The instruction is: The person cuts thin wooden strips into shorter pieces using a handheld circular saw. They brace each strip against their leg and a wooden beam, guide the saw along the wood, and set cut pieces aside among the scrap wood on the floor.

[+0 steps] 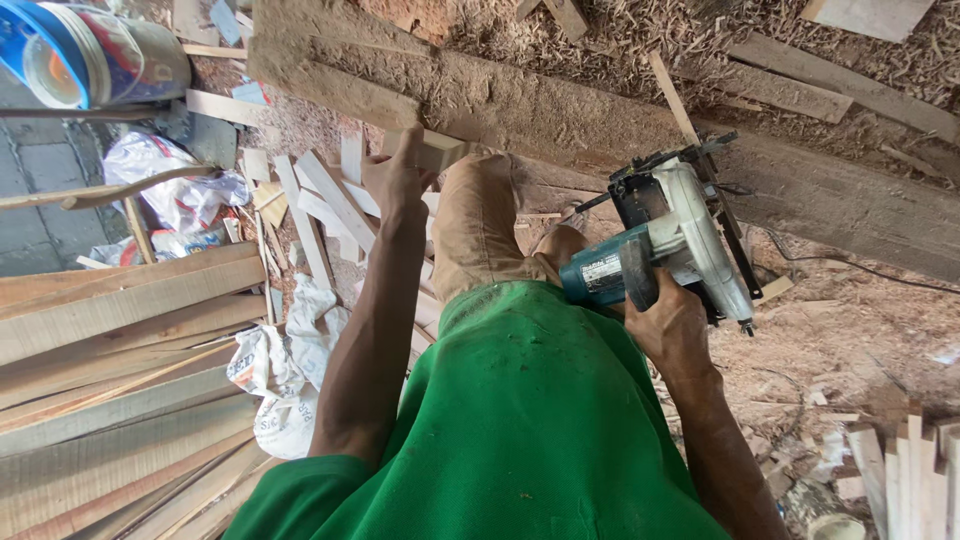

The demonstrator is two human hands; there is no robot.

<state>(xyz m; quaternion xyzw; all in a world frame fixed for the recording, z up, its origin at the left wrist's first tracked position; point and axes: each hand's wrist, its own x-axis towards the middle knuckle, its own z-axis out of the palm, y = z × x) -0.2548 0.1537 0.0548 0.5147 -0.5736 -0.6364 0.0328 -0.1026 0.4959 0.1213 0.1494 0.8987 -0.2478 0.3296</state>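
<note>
My left hand (398, 175) reaches forward and grips a small pale wooden block (438, 150) at the edge of a long rough plank (560, 110) covered in sawdust. My right hand (672, 325) holds the handle of a teal and grey circular saw (665, 245), lifted off the plank beside my knee. The saw's round blade guard faces right. My bent leg in tan trousers (478, 225) lies between the two hands, and my green shirt fills the lower middle.
Long pale boards (110, 330) are stacked at the left. White sacks (275, 370) and offcuts (320, 195) lie on the floor below the plank. A blue and white bucket (90, 55) stands top left. Short wood pieces (905, 465) sit at bottom right. The saw's black cable (850, 265) runs right.
</note>
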